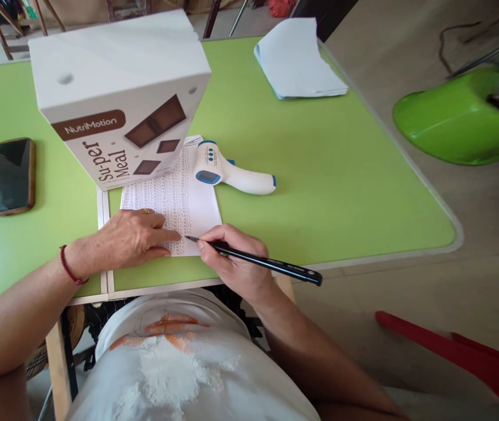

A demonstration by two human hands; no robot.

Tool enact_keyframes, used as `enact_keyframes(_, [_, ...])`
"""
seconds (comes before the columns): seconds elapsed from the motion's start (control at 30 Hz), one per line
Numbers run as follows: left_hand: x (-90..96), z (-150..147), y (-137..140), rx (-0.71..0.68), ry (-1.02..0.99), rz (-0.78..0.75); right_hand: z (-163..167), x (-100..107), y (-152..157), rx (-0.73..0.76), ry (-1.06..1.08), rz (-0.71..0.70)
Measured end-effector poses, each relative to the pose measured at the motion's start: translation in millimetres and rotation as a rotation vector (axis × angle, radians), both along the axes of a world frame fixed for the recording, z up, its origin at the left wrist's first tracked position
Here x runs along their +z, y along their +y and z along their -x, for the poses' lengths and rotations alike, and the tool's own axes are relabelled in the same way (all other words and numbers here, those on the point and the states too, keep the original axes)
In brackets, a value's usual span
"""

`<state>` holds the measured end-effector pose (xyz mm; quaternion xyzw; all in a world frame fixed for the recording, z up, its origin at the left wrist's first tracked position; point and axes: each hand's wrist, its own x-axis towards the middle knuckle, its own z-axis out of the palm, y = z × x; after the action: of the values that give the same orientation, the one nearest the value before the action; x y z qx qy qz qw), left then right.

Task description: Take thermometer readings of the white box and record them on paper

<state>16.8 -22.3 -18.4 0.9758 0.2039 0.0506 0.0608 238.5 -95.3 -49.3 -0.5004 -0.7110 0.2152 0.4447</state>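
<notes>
Gripping a black pen [271,264] in the right hand [243,273], nib [191,238] at a handwritten sheet [205,204] just left of and beyond that grip. Left hand [133,237] rests on the sheet by the nib, fingers loosely spread. Thermometer gun [238,175] lies further beyond, fwiw.

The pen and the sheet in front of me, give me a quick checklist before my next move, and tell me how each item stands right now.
1. Pen gripped in the right hand: ok.
2. Left hand resting on the sheet: ok.
3. Pen touching the sheet: cannot tell; its tip is at the writing, but contact is too fine to see.
4. Sheet fully in view: not ok; the white box hides part of its far end, and the head of the thermometer overlaps its right edge.
5. Phone apart from the sheet: ok, off to the left.
</notes>
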Motion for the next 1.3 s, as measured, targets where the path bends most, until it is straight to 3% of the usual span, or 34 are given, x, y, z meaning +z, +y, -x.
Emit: enact_keyframes(1.3, [2.4, 0.2, -0.4, 0.001, 0.012, 0.019, 0.0, -0.2, 0.5, -0.047, -0.025, 0.011])
